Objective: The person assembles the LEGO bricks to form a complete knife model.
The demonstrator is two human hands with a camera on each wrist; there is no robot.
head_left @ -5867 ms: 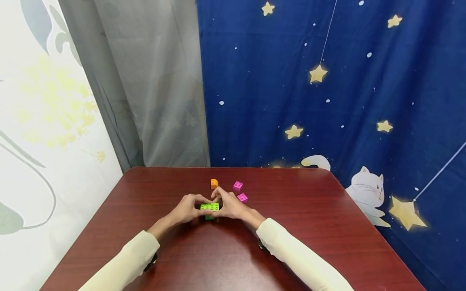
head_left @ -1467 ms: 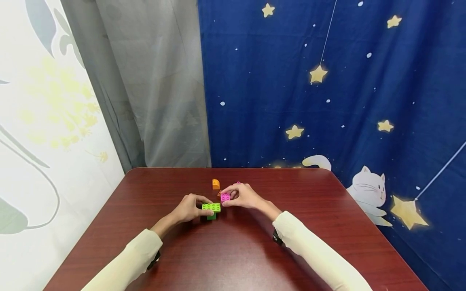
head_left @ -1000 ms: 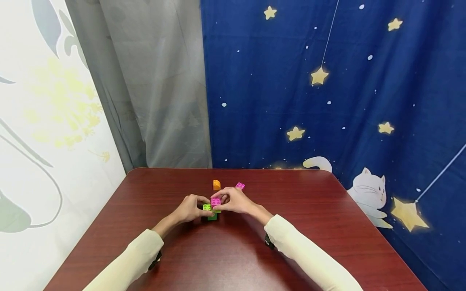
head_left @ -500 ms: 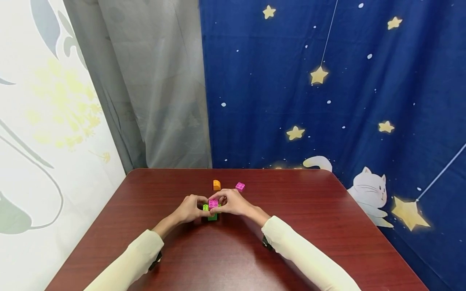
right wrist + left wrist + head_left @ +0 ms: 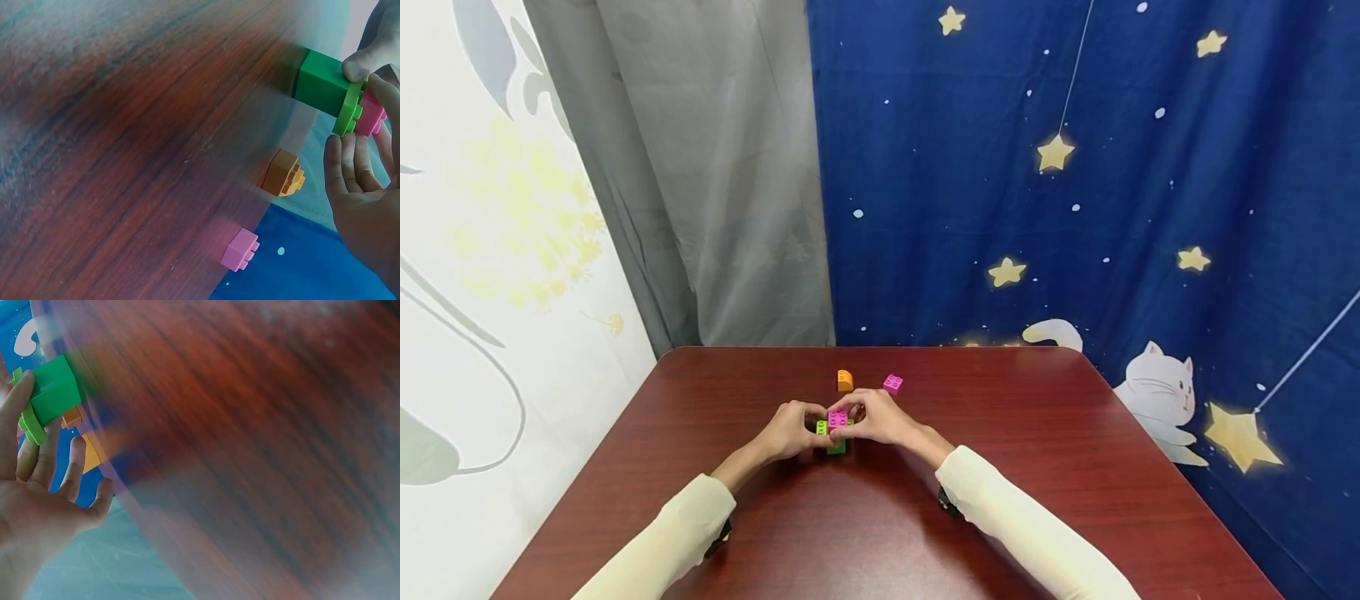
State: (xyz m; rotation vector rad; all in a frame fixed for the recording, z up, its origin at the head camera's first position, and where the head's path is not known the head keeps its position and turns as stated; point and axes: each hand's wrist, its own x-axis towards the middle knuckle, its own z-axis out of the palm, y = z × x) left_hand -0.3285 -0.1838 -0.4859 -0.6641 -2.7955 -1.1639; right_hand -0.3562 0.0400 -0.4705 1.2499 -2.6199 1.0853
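My left hand (image 5: 786, 432) pinches a lime toy brick (image 5: 822, 428) that sits on top of a taller green block (image 5: 837, 447) standing on the table. With thumb and fingers my right hand (image 5: 882, 419) pinches a pink brick (image 5: 838, 418) on the lime brick's studs, near its middle. In the right wrist view the pink brick (image 5: 371, 114) lies against the studded face of the lime brick (image 5: 349, 112). Whether it is fully seated I cannot tell. The left wrist view shows the green block (image 5: 56, 390) beyond my left fingers.
Behind the hands lie an orange curved brick (image 5: 845, 380) and a second pink brick (image 5: 892, 383). Another orange piece (image 5: 72, 417) shows in the left wrist view, mostly hidden by my right hand in the head view. The dark red table (image 5: 880, 517) ends at curtains.
My right hand took up a pink brick from the right and brought it left onto the lime brick. In the last half second hardly anything moved. My left hand stayed at the lime brick.
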